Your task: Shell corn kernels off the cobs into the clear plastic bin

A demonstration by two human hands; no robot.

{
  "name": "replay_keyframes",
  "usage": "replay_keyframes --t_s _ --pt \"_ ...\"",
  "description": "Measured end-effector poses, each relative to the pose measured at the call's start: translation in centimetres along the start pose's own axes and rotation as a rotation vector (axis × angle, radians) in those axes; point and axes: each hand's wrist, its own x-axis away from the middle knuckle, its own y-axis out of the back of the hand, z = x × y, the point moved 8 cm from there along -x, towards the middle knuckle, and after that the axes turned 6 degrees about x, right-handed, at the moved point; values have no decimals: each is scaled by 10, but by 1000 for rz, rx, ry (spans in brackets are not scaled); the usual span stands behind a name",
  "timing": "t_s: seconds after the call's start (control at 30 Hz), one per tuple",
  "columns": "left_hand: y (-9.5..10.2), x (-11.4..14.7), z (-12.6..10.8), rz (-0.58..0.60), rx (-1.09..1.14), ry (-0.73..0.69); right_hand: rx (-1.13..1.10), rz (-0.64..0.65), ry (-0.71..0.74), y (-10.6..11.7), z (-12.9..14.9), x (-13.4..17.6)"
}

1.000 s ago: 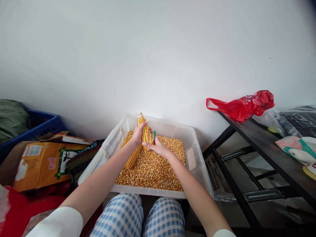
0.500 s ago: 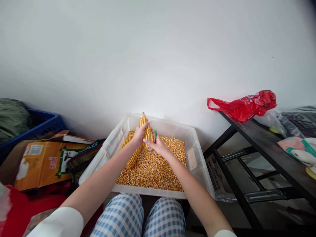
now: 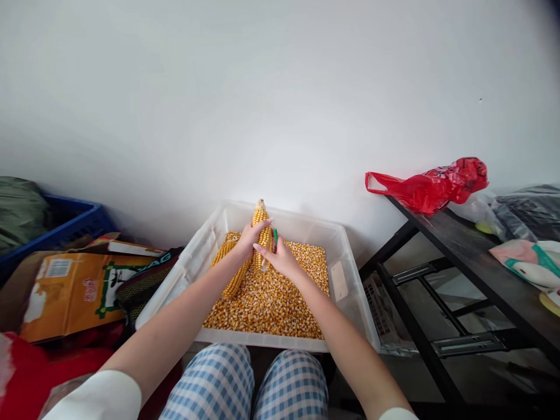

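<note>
An ear of corn point(image 3: 261, 213), yellow and still covered with kernels, stands nearly upright over the bin with its tip pointing away from me. My left hand point(image 3: 252, 235) is wrapped round its middle. Close by on the lower right side, my right hand point(image 3: 283, 258) is closed round a small green tool point(image 3: 275, 234), with the thumb laid across the corn. Most of that tool is hidden by the fingers, so its working end cannot be made out. Below lie loose corn kernels point(image 3: 271, 306) in a translucent plastic bin point(image 3: 336, 248), with more ears of corn point(image 3: 234, 284) on the left.
At right stands a black table point(image 3: 466, 233) bearing a red plastic bag point(image 3: 431, 189) and other bags. An orange cardboard box point(image 3: 79, 291) and a blue crate point(image 3: 83, 219) sit at left. The white wall point(image 3: 280, 99) rises right behind the bin.
The held ear and my left hand have shifted slightly to the right, and the ear is a little more upright. My right hand keeps its hold on the green tool.
</note>
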Motion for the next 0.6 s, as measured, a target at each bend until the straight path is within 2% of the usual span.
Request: replay_keyframes --t_s 0.2,0.4,0.6 --pt "-10 4 2 87 -49 -6 64 15 29 1 -1 -1" --pt "0 -1 15 57 17 95 184 61 55 -3 -1 1" --pt "4 -4 22 46 46 198 184 107 93 -4 4 5"
